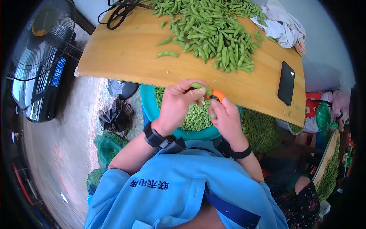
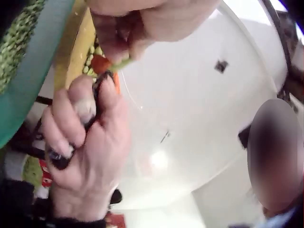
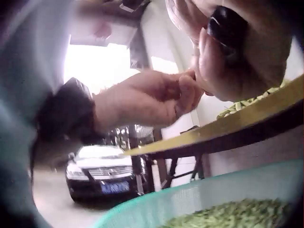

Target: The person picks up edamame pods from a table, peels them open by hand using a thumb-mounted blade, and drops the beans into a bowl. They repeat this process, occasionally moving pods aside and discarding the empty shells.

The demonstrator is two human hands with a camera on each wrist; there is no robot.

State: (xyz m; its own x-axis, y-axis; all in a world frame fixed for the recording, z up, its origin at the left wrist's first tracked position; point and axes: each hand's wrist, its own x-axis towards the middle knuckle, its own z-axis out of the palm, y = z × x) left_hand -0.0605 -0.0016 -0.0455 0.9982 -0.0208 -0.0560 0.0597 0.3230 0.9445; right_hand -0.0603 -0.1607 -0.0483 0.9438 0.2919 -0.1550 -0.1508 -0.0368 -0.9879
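In the head view my left hand [image 1: 173,105] pinches a green soybean pod [image 1: 201,88] between thumb and fingers. My right hand [image 1: 227,116] grips a tool with an orange head [image 1: 218,95], which meets the pod's near end. The left wrist view shows the right fingers curled round the tool's black handle [image 2: 90,123]; the handle's butt [image 3: 227,28] pokes out of the fist in the right wrist view. Both hands are over a teal basin [image 1: 146,104], beside the table's front edge. Shelled green beans [image 1: 196,116] lie in the basin beneath them.
A wooden table [image 1: 122,57] carries a big heap of pods [image 1: 213,34], a black phone [image 1: 286,84], a white cloth [image 1: 280,24] and a black cable [image 1: 121,13]. More pods [image 1: 259,126] are at the lower right. A fan [image 1: 42,34] and a car [image 3: 102,173] stand to the left.
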